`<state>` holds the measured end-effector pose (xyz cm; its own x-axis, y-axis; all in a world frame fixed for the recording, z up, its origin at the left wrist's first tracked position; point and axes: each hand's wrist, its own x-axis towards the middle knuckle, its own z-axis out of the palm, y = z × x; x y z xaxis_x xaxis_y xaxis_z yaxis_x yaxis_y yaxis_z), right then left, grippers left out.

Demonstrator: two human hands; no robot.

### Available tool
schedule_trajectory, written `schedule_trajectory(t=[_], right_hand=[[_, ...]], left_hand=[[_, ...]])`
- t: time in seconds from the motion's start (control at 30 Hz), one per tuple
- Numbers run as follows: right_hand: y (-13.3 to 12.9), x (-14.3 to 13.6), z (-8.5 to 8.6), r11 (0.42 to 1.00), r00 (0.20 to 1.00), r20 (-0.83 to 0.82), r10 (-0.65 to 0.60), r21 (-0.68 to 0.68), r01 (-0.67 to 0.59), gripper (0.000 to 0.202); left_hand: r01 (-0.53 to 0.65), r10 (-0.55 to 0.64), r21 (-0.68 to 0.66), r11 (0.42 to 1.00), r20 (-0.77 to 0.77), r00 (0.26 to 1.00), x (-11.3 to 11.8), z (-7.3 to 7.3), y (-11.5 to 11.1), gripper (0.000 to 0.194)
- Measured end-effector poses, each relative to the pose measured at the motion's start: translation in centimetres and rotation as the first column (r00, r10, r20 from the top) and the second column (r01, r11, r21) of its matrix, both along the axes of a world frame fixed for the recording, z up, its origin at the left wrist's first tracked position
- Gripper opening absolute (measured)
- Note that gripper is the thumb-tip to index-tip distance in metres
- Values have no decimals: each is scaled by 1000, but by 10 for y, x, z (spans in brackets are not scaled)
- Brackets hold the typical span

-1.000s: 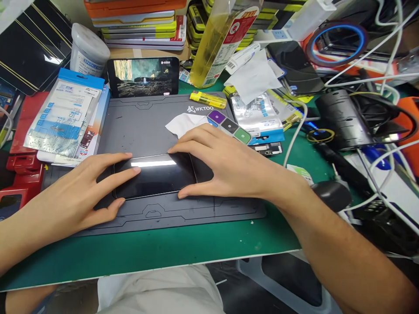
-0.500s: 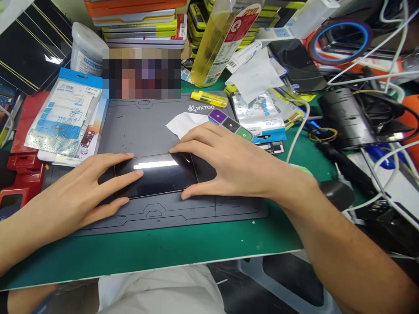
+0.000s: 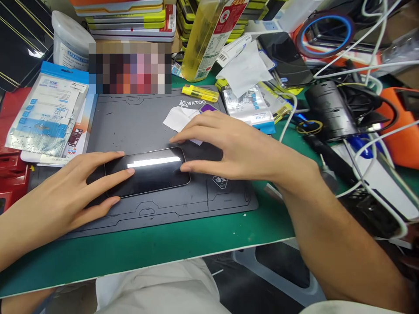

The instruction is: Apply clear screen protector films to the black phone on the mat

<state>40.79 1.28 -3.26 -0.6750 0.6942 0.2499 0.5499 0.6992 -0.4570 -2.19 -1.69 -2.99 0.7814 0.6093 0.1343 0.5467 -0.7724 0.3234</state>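
A smartphone (image 3: pixel 150 176) with a glossy black screen lies face up on a grey work mat (image 3: pixel 124 124), a bright light strip reflected in its glass. My left hand (image 3: pixel 83 187) holds its left end: the thumb is at the near edge, one fingertip rests on the screen, another is at the far edge. Over the right end hovers my right hand (image 3: pixel 225 144), its thumb and fingers spread apart with nothing between them. The thumb tip overlaps the phone's right corner in view; whether it touches I cannot tell. A crumpled white wipe (image 3: pixel 176 118) lies just beyond the right fingers.
Behind the mat stand a bottle of yellow liquid (image 3: pixel 204 43) and a white tub (image 3: pixel 70 41). A yellow lighter (image 3: pixel 199 93) lies at the mat's far edge. Plastic packets (image 3: pixel 46 117) are at left. Cables (image 3: pixel 366 148) and a tape roll (image 3: pixel 324 35) crowd the right.
My right hand has let go of the phone's right end and lifted up and away from it. My left hand stays on the phone. The whole view has shifted slightly.
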Motion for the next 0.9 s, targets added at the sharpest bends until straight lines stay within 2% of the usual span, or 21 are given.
schedule_trajectory(t=[0.07, 0.13, 0.2, 0.4, 0.9], right_hand=[[1, 2, 3, 999, 1000, 4, -13, -51, 13, 37], [2, 3, 4, 997, 1000, 2, -25, -72, 25, 46], [4, 3, 4, 997, 1000, -18, -25, -71, 24, 48], [5, -1, 2, 996, 997, -72, -3, -91, -4, 34], [4, -2, 0, 995, 998, -59, -13, -103, 7, 35]], left_hand=[[-1, 1, 18, 1000, -5, 1000, -1, -3, 0, 69], [10, -9, 27, 1000, -17, 1000, -1, -4, 0, 71], [18, -17, 32, 999, -13, 1000, -1, -4, 0, 71], [60, -55, 96, 994, -58, 997, -1, 0, -1, 69], [77, -67, 112, 991, -97, 993, 0, 4, 0, 71]])
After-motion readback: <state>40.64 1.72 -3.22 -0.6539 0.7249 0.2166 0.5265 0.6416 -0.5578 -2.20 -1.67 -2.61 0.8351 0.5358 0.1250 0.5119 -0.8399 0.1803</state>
